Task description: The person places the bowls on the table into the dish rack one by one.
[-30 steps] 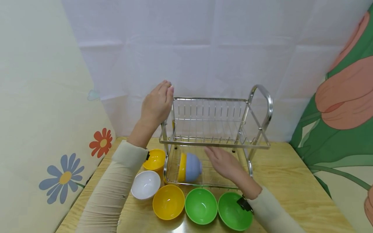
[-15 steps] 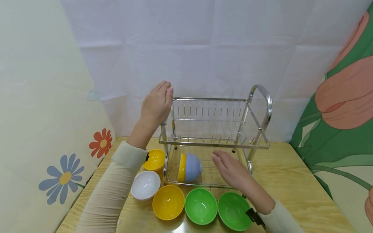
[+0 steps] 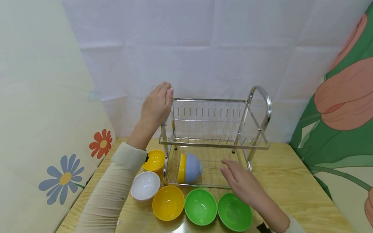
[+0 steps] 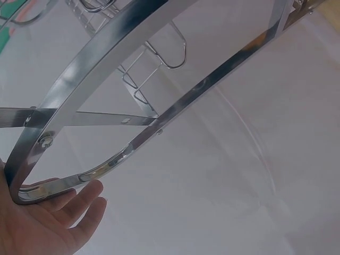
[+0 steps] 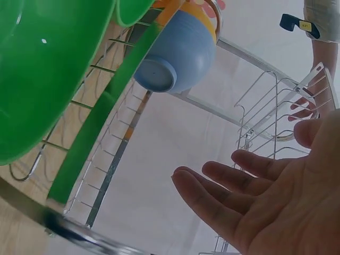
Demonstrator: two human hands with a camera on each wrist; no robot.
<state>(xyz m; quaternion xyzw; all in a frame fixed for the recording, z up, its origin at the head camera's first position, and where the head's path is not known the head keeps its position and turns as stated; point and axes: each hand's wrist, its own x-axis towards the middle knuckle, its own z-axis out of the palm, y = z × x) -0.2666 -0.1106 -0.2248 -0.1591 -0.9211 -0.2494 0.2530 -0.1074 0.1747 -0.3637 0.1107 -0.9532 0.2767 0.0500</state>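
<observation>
A two-tier metal dish rack [image 3: 214,145] stands on the table. My left hand [image 3: 156,105] rests on the rounded top of its left side frame. In the left wrist view, the left fingers [image 4: 87,212] extend loosely against that bar. On the lower tier, a light blue bowl [image 3: 192,168] stands on its side against a yellow bowl [image 3: 182,168]. My right hand [image 3: 242,181] hovers in front of the lower tier, to the right of these bowls. It holds nothing; its fingers [image 5: 207,202] are spread and slightly bent in the right wrist view.
In front of the rack sit a white bowl [image 3: 145,185], a yellow bowl [image 3: 168,203], a green bowl [image 3: 201,207] and a second green bowl [image 3: 234,212]. Another yellow bowl [image 3: 155,160] stands left of the rack. A white cloth [image 3: 192,58] hangs behind.
My right hand has drawn back from under the upper tier, moving right and toward me, away from the blue bowl. The left hand, the rack and the bowls stay in place.
</observation>
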